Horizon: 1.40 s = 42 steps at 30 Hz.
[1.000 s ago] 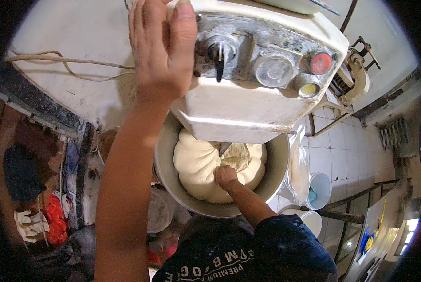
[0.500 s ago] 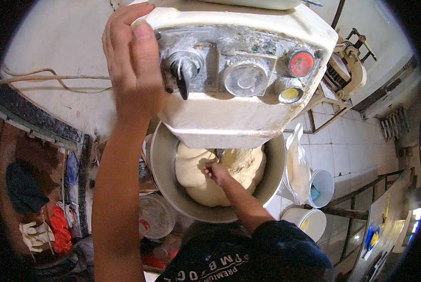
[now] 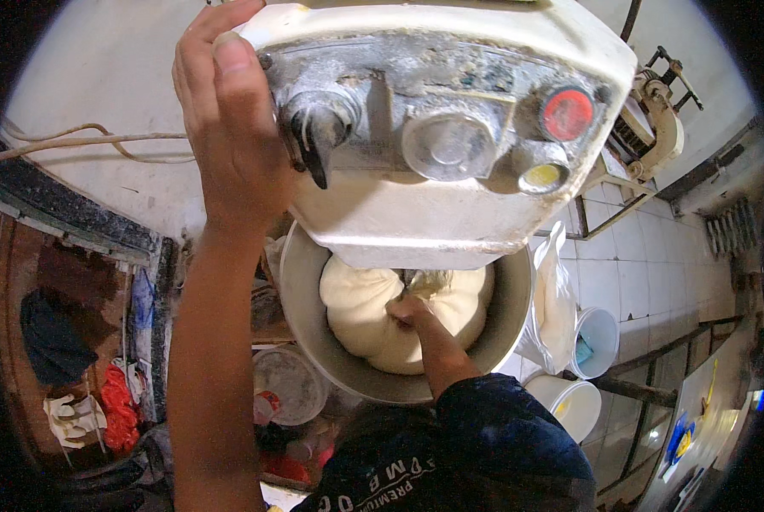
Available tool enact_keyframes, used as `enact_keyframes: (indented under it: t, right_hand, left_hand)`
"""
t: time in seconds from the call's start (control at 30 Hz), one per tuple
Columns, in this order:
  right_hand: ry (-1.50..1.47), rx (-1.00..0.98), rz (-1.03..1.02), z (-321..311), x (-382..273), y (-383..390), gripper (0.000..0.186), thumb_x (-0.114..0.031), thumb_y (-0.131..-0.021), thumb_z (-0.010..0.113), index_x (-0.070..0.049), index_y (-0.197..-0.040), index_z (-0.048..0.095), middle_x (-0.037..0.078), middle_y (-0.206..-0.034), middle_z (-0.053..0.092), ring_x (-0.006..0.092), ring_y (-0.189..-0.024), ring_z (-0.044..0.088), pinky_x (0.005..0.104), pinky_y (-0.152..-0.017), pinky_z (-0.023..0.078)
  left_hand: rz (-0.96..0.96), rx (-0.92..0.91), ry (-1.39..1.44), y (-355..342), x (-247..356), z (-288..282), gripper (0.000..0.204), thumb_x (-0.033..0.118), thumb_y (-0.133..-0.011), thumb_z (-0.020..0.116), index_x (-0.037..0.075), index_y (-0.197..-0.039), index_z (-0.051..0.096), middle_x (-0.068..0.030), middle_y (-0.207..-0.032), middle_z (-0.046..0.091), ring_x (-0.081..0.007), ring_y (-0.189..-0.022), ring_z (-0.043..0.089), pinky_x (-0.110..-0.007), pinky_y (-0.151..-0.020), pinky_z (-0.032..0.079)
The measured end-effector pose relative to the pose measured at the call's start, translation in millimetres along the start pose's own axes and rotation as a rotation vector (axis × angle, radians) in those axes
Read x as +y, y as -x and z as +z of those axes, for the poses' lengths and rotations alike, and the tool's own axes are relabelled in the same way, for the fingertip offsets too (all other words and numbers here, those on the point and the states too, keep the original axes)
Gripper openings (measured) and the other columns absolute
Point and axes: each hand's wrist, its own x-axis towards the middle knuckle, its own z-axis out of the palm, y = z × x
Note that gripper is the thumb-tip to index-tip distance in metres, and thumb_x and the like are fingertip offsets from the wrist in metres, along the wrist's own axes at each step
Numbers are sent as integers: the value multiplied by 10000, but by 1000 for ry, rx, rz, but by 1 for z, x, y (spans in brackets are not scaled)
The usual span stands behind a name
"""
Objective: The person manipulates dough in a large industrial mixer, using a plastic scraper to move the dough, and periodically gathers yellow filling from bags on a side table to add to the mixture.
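A big pale mass of dough [image 3: 369, 316] fills much of the round metal mixing bowl [image 3: 301, 282], its surface bulging in smooth folds. My right hand [image 3: 409, 312] presses into the middle of it, fingers curled and partly sunk in, so their tips are hidden. Just beyond the hand, part of the mixer's metal tool shows under the cream-coloured mixer head [image 3: 399, 209]. Along the left side of that head lies my left hand [image 3: 232, 128], fingers stretched over its upper corner, beside a black rotary knob [image 3: 318, 136].
Red [image 3: 567, 114] and yellow [image 3: 542, 177] buttons and a round dial sit on the floury control panel. Right of the bowl stand a white sack [image 3: 552, 299] and two white buckets [image 3: 595, 341]. A lidded tub [image 3: 288, 384] is at lower left. A roller machine [image 3: 655, 119] stands far right.
My right hand has pushed deeper into the dough and moved slightly right. The dough has shifted and looks smoother on the right side. My left hand stays on the mixer head.
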Motion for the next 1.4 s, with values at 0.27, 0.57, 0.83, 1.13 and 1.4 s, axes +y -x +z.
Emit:
enact_keyframes:
  t: [0.27, 0.57, 0.83, 1.13, 1.4]
  right_hand:
    - [1101, -190, -249, -41, -3, 68, 334, -255, -740, 536, -44, -975, 645, 165, -957, 636, 261, -910, 615, 386, -767, 490]
    - [977, 499, -584, 19, -9, 81, 378, -270, -771, 537, 20, -1007, 594, 198, -1016, 553, 308, -942, 534, 453, -729, 454]
    - [1151, 544, -714, 52, 28, 51, 383, -269, -679, 635, -3, -944, 555, 138, -891, 511, 285, -860, 494, 408, -703, 430]
    - [1241, -53, -367, -27, 25, 75, 230, -136, -755, 586, -83, -972, 639, 115, -1047, 613, 245, -1001, 589, 359, -779, 500]
    - [1424, -164, -118, -72, -44, 175, 378, -307, -747, 599, -73, -1043, 618, 158, -1146, 543, 323, -1094, 487, 493, -860, 410]
  left_hand:
    - [251, 72, -270, -4, -8, -2, 420, 301, -948, 254, -4, -1156, 453, -164, -1154, 462, -255, -1082, 439, -341, -961, 311]
    - [450, 85, -415, -7, -1, -6, 345, 215, -935, 290, -7, -1103, 495, -182, -1149, 479, -302, -1098, 437, -363, -972, 289]
    - [368, 107, -428, -3, -1, -9, 334, 208, -934, 291, 7, -1108, 494, -181, -1146, 480, -305, -1093, 442, -366, -967, 299]
    - [446, 105, -454, -7, -4, -12, 350, 237, -945, 277, 14, -1118, 485, -173, -1145, 480, -298, -1099, 436, -369, -975, 287]
    - [468, 122, -469, -7, -9, -12, 344, 239, -946, 289, 22, -1115, 494, -160, -1131, 488, -293, -1098, 429, -370, -968, 291]
